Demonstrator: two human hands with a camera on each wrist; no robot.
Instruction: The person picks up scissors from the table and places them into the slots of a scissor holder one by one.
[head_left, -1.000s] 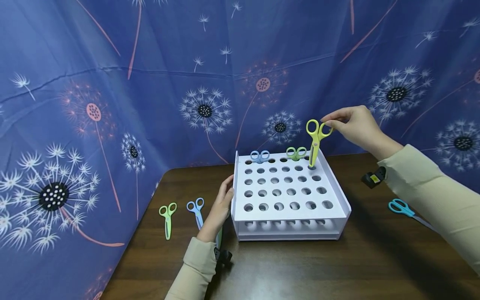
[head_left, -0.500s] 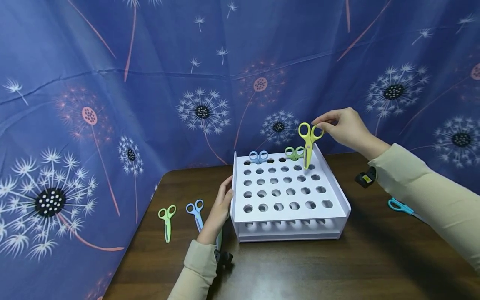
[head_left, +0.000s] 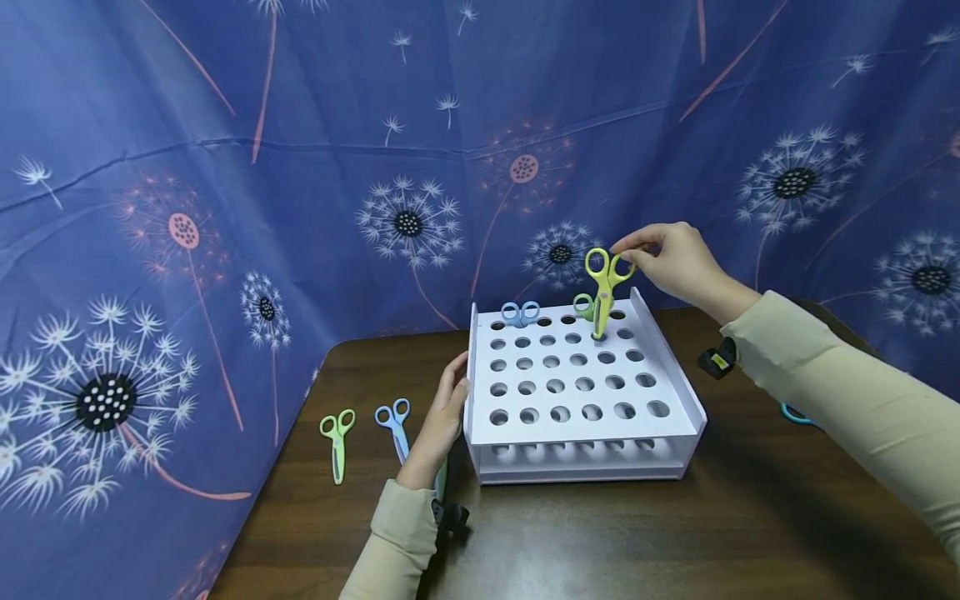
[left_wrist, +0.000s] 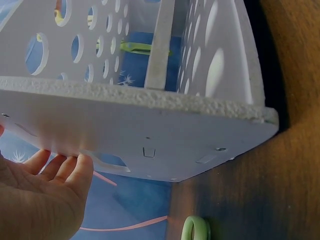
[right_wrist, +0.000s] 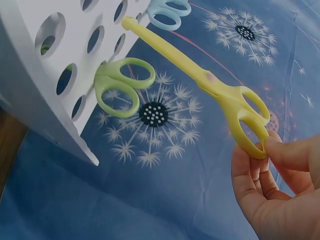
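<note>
My right hand pinches one handle loop of the yellow scissors between thumb and fingers. Blades down, the scissors hang over the back part of a white rack with rows of round holes; their tip overlaps a second-row hole in the head view. In the right wrist view the tip shows beside the perforated panel. Green scissors and blue scissors stand in the back row, loops up. My left hand rests against the rack's left side, fingertips by a cut-out in the side panel.
On the wooden table, left of the rack, lie green scissors and blue scissors. More green scissors are mostly hidden behind my left wrist. A teal loop shows past my right sleeve. A blue dandelion-print cloth hangs behind.
My right hand has carried the yellow scissors leftward and slightly down, from the rack's right edge to near the green scissors. The left hand stays on the rack's side.
</note>
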